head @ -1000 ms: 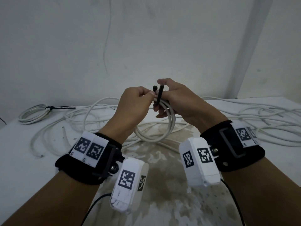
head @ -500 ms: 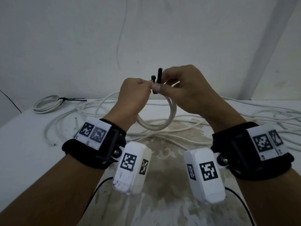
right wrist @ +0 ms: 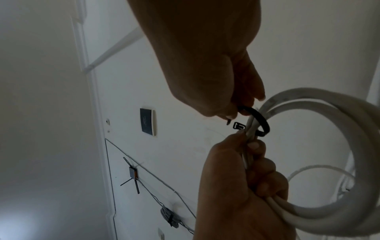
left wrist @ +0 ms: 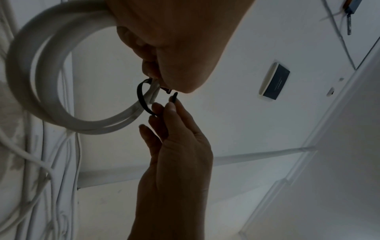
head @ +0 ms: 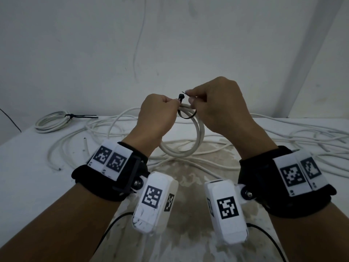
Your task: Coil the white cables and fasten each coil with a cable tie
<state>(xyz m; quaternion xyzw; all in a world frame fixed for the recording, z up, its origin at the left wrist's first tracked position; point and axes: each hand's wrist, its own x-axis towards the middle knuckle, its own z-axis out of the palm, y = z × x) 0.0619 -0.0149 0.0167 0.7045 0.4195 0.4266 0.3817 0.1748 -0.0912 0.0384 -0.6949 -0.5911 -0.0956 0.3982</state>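
Note:
A small coil of white cable [head: 197,137] hangs in the air above the table, gripped at its top by my left hand [head: 160,112]. The same coil [left wrist: 41,91] [right wrist: 339,146] fills both wrist views. A black cable tie [head: 186,116] loops under the bundled strands; its head [head: 181,97] sticks up beside my left thumb. My right hand [head: 209,103] pinches the tie's pointed tail just right of the head. In the right wrist view the tie [right wrist: 261,121] curves round the strands and its open head [right wrist: 238,126] faces the tail tip; the tail is not in the head.
A finished coil [head: 52,121] bound with a black tie lies at the table's back left. Loose white cables [head: 302,137] sprawl across the table's back and right. The white table [head: 28,176] has a stained patch in the middle. A wall stands close behind.
My right hand has bent the tie's tail, which stood upright beside the head, down and round under the coil into a loop, its tip now close to the head. Both hands stay raised.

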